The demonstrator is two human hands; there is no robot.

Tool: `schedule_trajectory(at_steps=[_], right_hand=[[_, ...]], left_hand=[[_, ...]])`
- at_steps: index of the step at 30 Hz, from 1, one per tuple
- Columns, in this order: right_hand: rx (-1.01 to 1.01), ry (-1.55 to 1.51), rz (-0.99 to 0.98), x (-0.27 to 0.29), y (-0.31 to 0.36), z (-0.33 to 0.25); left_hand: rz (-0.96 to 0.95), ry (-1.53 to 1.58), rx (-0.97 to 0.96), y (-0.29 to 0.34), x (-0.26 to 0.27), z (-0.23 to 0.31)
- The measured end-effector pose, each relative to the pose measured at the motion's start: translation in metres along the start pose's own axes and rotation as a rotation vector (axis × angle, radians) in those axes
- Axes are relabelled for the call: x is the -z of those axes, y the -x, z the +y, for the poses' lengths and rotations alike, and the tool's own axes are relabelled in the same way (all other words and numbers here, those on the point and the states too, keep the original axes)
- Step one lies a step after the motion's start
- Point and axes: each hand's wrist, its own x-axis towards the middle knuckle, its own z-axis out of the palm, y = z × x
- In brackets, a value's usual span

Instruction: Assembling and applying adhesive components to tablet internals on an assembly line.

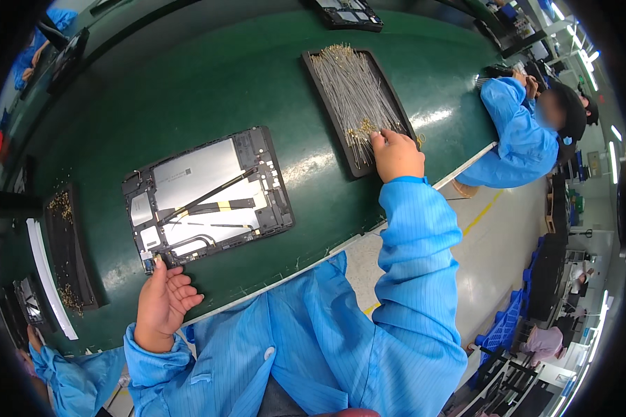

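An opened tablet lies on the green bench in front of me, its silver battery, black ribbon cables and circuit parts exposed. My left hand is palm up at its near left corner, thumb tip at the edge, the other fingers loosely curled and apart. No held thing shows in it. To the right, a black tray holds a heap of thin grey coaxial cables with small gold-coloured ends. At the tray's near end my right hand pinches at the cable ends; the fingertips partly hide what they grip.
A dark tray with small gold bits sits at the left, beside a white strip. Another opened device lies at the far edge. A co-worker in blue sits at the right; another's sleeve shows at lower left.
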Motion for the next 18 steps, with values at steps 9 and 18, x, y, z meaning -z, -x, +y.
schedule_trajectory(at_steps=[9,18], right_hand=[[-0.131,-0.424,0.066,0.015,0.008,0.029],[0.534,-1.109,-0.934,0.069,0.106,-0.053]], left_hand=[[-0.028,-0.074,-0.056,0.003,0.002,-0.004],[-0.44,-1.107,-0.845,0.046,-0.035,0.004]])
